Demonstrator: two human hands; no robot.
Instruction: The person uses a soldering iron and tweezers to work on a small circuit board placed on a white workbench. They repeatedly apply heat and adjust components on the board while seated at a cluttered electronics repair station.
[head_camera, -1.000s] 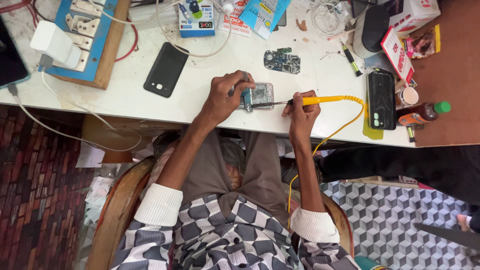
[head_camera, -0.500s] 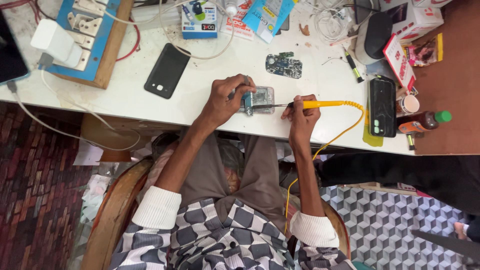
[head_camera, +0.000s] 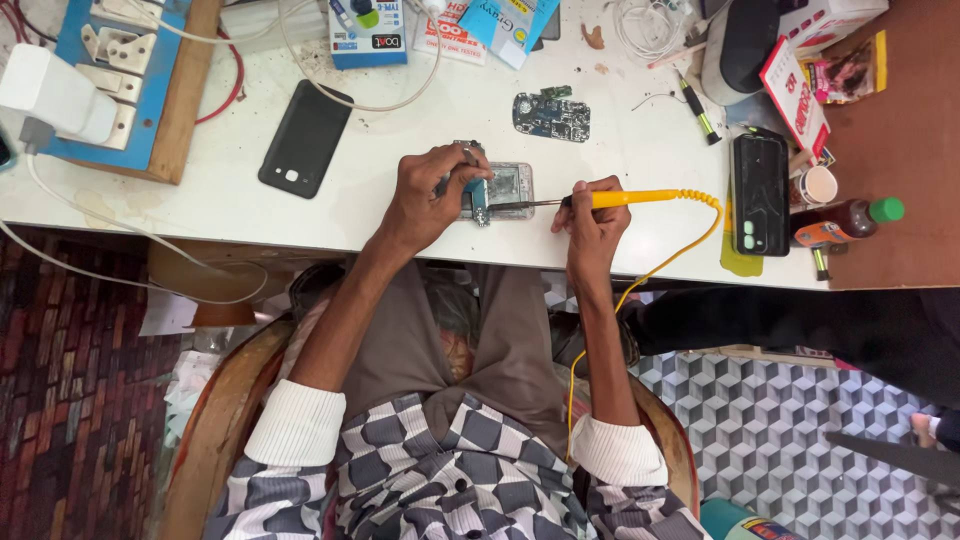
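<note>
Here, seen from above, a person seated at a white bench (head_camera: 400, 215) works on an opened phone frame (head_camera: 510, 187) lying near the bench's near edge, about centre. The left hand (head_camera: 432, 195) is curled narrow around a small blue-handled tool (head_camera: 479, 195), pressing down on the frame's left side; fingers closed on the tool, knuckles up. The right hand (head_camera: 590, 218) grips a yellow soldering iron (head_camera: 625, 198) pen-style, fingers shut round the handle, w/ the metal tip pointing left & meeting the frame's right part; exact contact spot too small to tell. The iron's yellow cord (head_camera: 690, 245) loops off the right end of the handle, then drops over the near edge toward the lap. Far of the frame, apart from it, lies a bare circuit board (head_camera: 551, 115). To the left, well apart from the hands, a black phone (head_camera: 304, 139) lies flat at an angle. Far left, a blue switchboard on a wood base (head_camera: 150, 90) w/ a white charger block (head_camera: 55, 92) plugged in beside it, white cable trailing off the near edge. To the right of the iron, another dark phone (head_camera: 760, 192) lies flat; just beside it a small screwdriver (head_camera: 697, 108), a white-capped jar (head_camera: 817, 185) & a brown bottle w/ green cap (head_camera: 845, 220) on its side. Both sleeves are white-cuffed, check-patterned.
</note>
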